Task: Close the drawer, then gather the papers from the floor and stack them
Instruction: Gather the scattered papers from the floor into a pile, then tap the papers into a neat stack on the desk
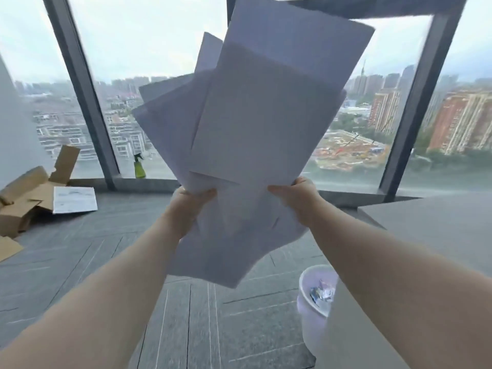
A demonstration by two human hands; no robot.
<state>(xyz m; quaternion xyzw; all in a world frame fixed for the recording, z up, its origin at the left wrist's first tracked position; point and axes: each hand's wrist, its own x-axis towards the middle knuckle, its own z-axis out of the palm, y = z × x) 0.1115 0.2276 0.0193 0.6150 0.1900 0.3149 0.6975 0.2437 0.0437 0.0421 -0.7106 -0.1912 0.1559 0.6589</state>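
Several white paper sheets (255, 123) are held upright in front of the window, fanned out unevenly with their corners misaligned. My left hand (191, 206) grips the sheets at their lower left, thumb on the front. My right hand (295, 198) grips them at the lower right, thumb also on the front. Both forearms reach up from the bottom of the view. One more printed sheet (74, 199) lies on the grey floor at the left, beside cardboard. No drawer is in view.
Flattened cardboard boxes (24, 198) lie on the floor at far left. A green spray bottle (139, 167) stands by the window base. A white waste bin (316, 296) with wrappers stands at lower right, next to a grey desk surface (431, 230).
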